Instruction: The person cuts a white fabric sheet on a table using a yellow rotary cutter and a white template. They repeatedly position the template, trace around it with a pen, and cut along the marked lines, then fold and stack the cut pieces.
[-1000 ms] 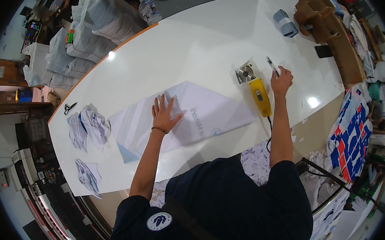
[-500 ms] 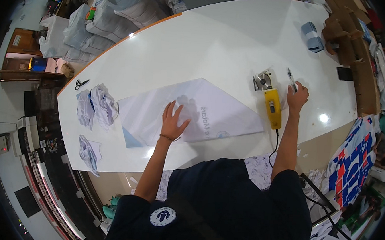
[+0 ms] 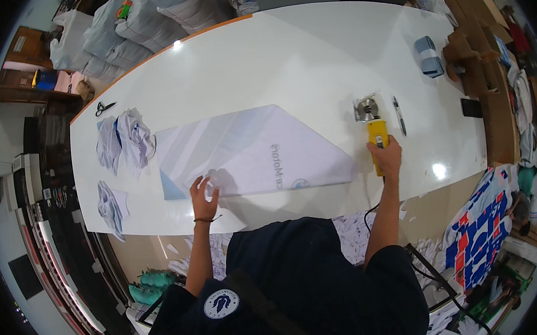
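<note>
My right hand [image 3: 389, 157] is wrapped round the yellow body of an electric rotary cutter [image 3: 377, 131], its round blade pointing away from me on the white table. A pen [image 3: 400, 116] lies just to the cutter's right, not touched by any hand. Across the middle of the table spreads a folded piece of white and pale blue fabric [image 3: 251, 151] with faint printing seen reversed. At its near edge, towards the left, is my left hand [image 3: 204, 201], fingers apart and holding nothing; whether the fingertips touch the cloth I cannot tell.
Black scissors [image 3: 104, 108] and crumpled fabric pieces [image 3: 136, 141] lie on the table's left. A rolled grey-blue bundle [image 3: 429, 57] and a black phone-like slab [image 3: 471, 107] are at the right, near cardboard boxes [image 3: 489, 83]. The cutter's cord runs down past the near edge.
My right hand has let go of the pen, which now lies on the table, and has taken hold of the cutter. My left hand has slid left and nearer, to the fabric's near edge.
</note>
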Demonstrator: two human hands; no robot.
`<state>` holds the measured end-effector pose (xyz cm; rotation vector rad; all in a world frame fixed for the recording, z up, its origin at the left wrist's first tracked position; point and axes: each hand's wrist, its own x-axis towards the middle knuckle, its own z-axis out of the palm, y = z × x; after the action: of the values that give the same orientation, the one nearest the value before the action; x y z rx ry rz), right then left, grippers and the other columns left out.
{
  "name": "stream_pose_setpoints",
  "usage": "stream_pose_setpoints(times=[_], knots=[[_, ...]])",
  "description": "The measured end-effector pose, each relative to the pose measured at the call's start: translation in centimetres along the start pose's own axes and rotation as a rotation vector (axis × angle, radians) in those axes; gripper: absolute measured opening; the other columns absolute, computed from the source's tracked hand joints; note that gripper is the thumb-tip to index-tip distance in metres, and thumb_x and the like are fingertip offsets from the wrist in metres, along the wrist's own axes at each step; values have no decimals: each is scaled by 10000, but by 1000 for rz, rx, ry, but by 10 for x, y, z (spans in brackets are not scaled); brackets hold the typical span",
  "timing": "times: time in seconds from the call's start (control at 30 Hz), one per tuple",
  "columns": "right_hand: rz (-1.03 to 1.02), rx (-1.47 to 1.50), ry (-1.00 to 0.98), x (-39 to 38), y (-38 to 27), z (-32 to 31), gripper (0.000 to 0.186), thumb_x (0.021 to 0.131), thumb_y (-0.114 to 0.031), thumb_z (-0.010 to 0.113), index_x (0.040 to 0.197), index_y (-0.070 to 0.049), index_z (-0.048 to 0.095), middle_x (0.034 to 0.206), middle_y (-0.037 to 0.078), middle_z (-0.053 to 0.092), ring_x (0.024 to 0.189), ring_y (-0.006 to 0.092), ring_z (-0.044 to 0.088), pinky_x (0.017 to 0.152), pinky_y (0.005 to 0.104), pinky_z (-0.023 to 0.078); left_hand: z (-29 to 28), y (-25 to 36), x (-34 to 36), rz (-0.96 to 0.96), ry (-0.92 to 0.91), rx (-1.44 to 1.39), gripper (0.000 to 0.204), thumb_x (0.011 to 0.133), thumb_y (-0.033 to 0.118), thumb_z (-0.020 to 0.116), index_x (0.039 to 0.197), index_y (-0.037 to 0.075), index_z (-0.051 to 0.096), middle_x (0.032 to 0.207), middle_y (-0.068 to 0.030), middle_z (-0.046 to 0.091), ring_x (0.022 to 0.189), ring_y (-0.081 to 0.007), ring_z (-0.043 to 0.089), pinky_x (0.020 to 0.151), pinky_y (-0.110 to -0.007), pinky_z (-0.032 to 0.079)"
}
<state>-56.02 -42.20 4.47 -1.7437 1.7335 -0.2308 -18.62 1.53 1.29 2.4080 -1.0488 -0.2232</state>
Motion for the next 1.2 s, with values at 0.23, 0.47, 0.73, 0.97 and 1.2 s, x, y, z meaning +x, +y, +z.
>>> stream_pose_setpoints(times=[0.23,0.47,0.73,0.97,1.2], knots=[[-51,75,205,72,41,-52,406,759,-328,834,975,-12,700,796,56,674,669,158,594,611,345,495,-39,-89,-56,-325,280,71,358,877,196,754,1200,68,667,1221,-167,618,1159,-352,572,963,-450,483],[119,219,139,130,126,-85,475,746,-353,844,1023,7,705,831,75,674,708,187,630,651,341,509,-44,-161,-110,-748,565,77,375,870,255,767,1163,35,687,1083,-138,690,928,-261,668,799,-380,550],[17,21,130,142,126,-86,578,757,-420,838,1119,1,678,927,97,693,789,220,659,718,368,548,-34,-153,-88,-805,515,104,394,863,284,764,1148,24,685,1098,-190,670,977,-303,657,849,-423,538],[-39,-565,658,82,62,-63,648,787,-496,798,1235,-49,658,1039,167,697,901,315,677,809,426,544,-37,-144,4,-415,504,174,333,862,223,721,1143,49,678,1146,-193,657,1081,-384,606,945,-461,496],[-684,-153,531,18,33,6,250,867,-183,756,1085,-65,718,842,67,688,779,216,658,712,375,504,-65,-154,145,-243,232,485,402,888,221,652,1258,80,588,1178,-178,656,1134,-365,607,952,-474,501]])
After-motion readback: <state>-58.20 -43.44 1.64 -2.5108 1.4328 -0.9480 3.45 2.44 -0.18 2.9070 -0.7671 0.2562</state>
